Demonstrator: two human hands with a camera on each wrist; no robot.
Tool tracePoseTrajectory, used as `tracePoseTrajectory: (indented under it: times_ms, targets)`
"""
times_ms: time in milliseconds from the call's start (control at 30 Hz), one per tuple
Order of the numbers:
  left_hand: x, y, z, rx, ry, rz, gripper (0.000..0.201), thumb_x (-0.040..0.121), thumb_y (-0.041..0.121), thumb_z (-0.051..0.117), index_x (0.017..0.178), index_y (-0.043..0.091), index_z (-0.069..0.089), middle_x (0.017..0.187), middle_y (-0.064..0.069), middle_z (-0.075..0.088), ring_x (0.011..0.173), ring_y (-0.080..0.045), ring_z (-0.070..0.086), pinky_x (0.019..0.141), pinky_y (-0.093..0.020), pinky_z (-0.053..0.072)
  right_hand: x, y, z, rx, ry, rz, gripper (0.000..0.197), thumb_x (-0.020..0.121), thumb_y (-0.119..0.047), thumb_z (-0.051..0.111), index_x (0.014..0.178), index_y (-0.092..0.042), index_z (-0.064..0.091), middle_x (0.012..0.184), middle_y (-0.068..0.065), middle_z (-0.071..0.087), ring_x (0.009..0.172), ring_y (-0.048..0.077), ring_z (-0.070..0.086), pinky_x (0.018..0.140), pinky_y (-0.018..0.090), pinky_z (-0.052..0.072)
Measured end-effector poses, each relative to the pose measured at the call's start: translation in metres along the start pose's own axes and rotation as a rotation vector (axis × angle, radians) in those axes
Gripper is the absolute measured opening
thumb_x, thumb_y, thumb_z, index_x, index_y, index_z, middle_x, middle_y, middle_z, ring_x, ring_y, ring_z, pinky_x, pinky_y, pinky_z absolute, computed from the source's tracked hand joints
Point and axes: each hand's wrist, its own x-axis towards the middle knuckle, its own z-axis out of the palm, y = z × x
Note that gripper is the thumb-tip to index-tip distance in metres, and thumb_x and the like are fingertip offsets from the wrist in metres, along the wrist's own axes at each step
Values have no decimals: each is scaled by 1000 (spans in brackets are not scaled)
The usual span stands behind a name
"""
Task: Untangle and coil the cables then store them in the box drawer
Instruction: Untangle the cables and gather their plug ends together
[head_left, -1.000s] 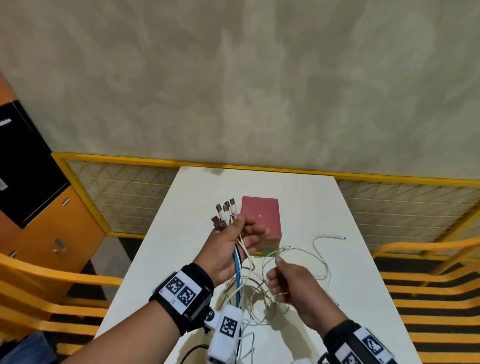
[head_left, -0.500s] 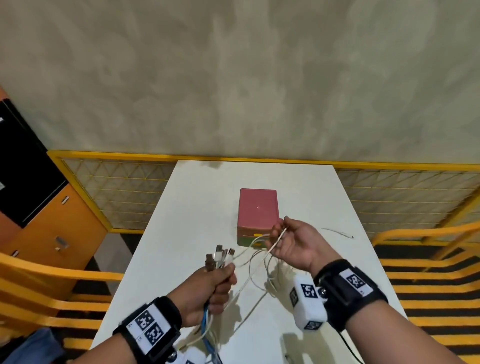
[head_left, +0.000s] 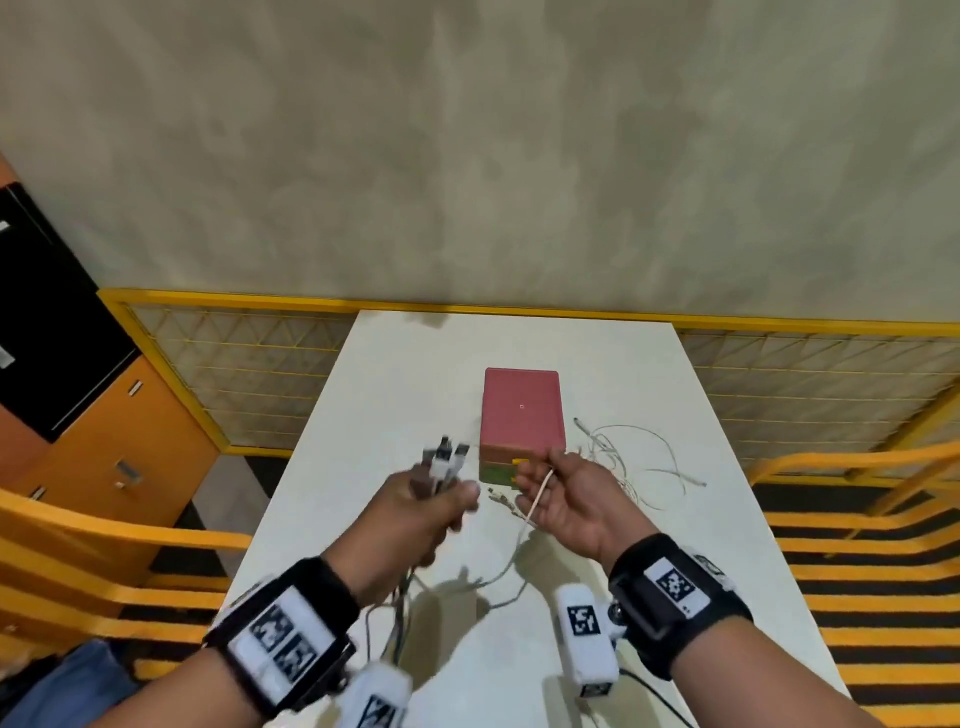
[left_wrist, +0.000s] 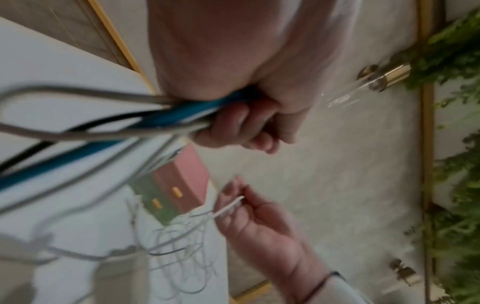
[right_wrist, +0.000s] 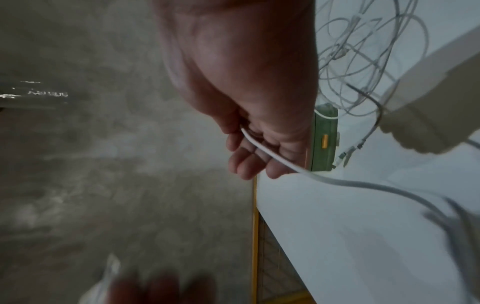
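My left hand (head_left: 436, 499) grips a bundle of cables (left_wrist: 166, 117), blue, black and white, with their plug ends (head_left: 445, 460) sticking up above the fist. The bundle's tails hang down over the table. My right hand (head_left: 558, 493) is raised palm up and pinches one white cable (head_left: 537, 493) between thumb and fingers (right_wrist: 249, 158); that cable runs down and left toward the bundle. The pink box (head_left: 521, 410) with green and yellow drawer fronts (left_wrist: 155, 201) stands just beyond both hands. Loose white cable loops (head_left: 639, 462) lie tangled to its right.
The white table (head_left: 597, 353) is ringed by yellow mesh railing (head_left: 234, 364). An orange and black cabinet (head_left: 78, 405) stands at the left. Yellow bars (head_left: 857, 525) flank the table on both sides. A plain wall rises behind.
My left hand has risen with the bundle and moved up toward the box. More loose white cable now lies on the table right of the box. The right hand still pinches its white cable.
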Motion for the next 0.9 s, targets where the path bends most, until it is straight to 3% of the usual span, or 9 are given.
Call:
tracePoseTrajectory:
  times_ms: [100,167,233,400,500,633,767,800,900]
  targets:
    - [29,15,33,13,34,121,6,89,8,69,85,12,70,58,8,61,41,-7,45,41,-17,34,-7,13,8,23,-113,3,40,106,-31,34,115,-5,63,94,14,75,75,24,72,68,35,57]
    - [39,7,50,20,22,125,13,84,2,73,92,13,74,74,4,75,63,-7,68,58,-21,52,-14,17,13,66,-161,12,40,106,-27,34,116,-1,62,97,18,74,77,26,74,67,38,59]
    - [40,0,59,31,51,100,18,82,0,73,95,13,74,86,-3,78,81,-17,73,70,-29,57,-19,16,15,46,-189,20,37,106,-25,35,110,-3,65,94,16,75,79,26,74,68,39,58]
    - [18,-16,49,130,-143,3,17,82,-7,69,75,9,66,56,9,62,40,2,48,40,-11,36,-13,-5,-4,29,-82,40,23,104,-23,40,96,-10,57,86,14,75,74,28,71,62,42,58]
    - [-8,-41,27,298,-367,-104,17,79,2,75,70,13,68,58,11,62,47,1,52,48,-14,39,-8,-20,-17,81,-32,40,26,106,-20,33,93,-12,55,84,12,77,76,25,76,75,43,56]
    - [-26,-50,-5,522,-466,-260,16,78,19,78,64,18,70,55,11,55,44,-5,43,48,-19,32,-6,-23,-23,85,-29,45,23,104,-19,38,92,-12,56,77,9,74,73,25,76,73,40,55]
    - [-43,-53,-20,1048,-629,-201,33,74,59,47,68,28,57,81,7,63,80,-11,56,70,-18,35,-12,-29,-25,110,-13,16,21,103,-16,40,90,-12,55,89,11,69,79,26,73,78,44,50]
    - [-46,-52,-21,1013,-607,-195,31,76,58,51,68,28,55,76,8,61,75,-7,56,66,-17,36,-13,-29,-26,104,-11,5,20,104,-15,39,92,-12,55,89,12,69,84,28,71,78,45,50]
    - [-38,-47,-21,419,-353,-255,25,90,19,72,71,16,56,46,13,50,40,1,41,44,-14,33,-13,-21,-26,43,-30,-19,22,105,-18,37,97,-13,57,82,12,72,88,28,71,80,45,51]
